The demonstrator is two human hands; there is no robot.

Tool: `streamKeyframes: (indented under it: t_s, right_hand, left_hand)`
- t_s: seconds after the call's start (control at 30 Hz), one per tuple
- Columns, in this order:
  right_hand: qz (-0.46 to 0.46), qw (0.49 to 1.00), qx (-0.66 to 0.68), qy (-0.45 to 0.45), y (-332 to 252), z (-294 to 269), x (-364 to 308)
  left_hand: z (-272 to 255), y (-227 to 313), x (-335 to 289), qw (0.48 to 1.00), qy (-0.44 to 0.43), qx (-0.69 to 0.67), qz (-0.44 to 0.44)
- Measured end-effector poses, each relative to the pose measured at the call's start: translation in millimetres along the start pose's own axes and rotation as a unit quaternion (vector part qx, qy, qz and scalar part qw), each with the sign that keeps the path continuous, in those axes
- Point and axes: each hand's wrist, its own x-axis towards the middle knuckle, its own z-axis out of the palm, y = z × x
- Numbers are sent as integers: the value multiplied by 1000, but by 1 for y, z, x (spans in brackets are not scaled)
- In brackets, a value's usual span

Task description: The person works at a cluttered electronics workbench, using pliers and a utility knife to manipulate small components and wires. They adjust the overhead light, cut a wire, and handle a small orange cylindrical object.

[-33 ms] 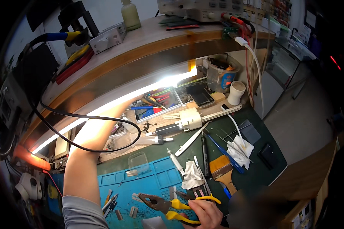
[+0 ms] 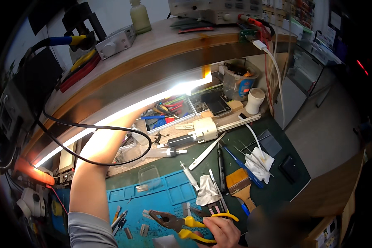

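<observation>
My left arm stretches up under the shelf, and my left hand [image 2: 145,109] is at the left edge of a white tray [image 2: 169,124] of pliers, cutters and other hand tools. Glare from the lamp and the shelf hide its fingers. At the lower middle, my right hand [image 2: 224,234] is closed around a pair of combination pliers [image 2: 169,220] with yellow handles, jaws pointing left over the blue work mat [image 2: 155,203]. A second yellow-handled tool [image 2: 228,215] with a dark narrow tip lies right behind that hand; whether the fingers touch it I cannot tell.
A bright tube lamp [image 2: 153,100] runs under the shelf edge [image 2: 153,68]. A black cable [image 2: 111,164] loops in front of my left forearm. A wide brush [image 2: 239,184], a blue screwdriver [image 2: 252,175], a syringe [image 2: 189,175] and white tissue [image 2: 208,191] lie right of the mat.
</observation>
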Motion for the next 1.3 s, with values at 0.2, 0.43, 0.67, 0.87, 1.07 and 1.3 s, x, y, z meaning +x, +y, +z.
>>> streamKeyframes:
  t_s: [0.2, 0.43, 0.67, 0.87, 1.07, 1.3]
  right_hand:
    - [8, 1000, 5, -5, -1, 0, 1]
    - [7, 1000, 11, -5, -1, -2, 2]
    - [3, 1000, 22, 2, -3, -1, 5]
    - [5, 1000, 10, 0, -3, 0, 3]
    - [4, 1000, 7, 1, -3, 0, 1]
    - [11, 1000, -11, -4, -2, -1, -2]
  left_hand:
    - [2, 1, 8, 1000, -13, 5, 6]
    - [2, 1, 8, 1000, -21, 7, 10]
    - [-1, -3, 1, 1000, -25, 9, 8]
    - [-2, -6, 4, 1000, -23, 6, 8]
    - [-9, -17, -5, 1000, -9, 16, -18]
    - [-12, -17, -3, 992, 73, 33, 98]
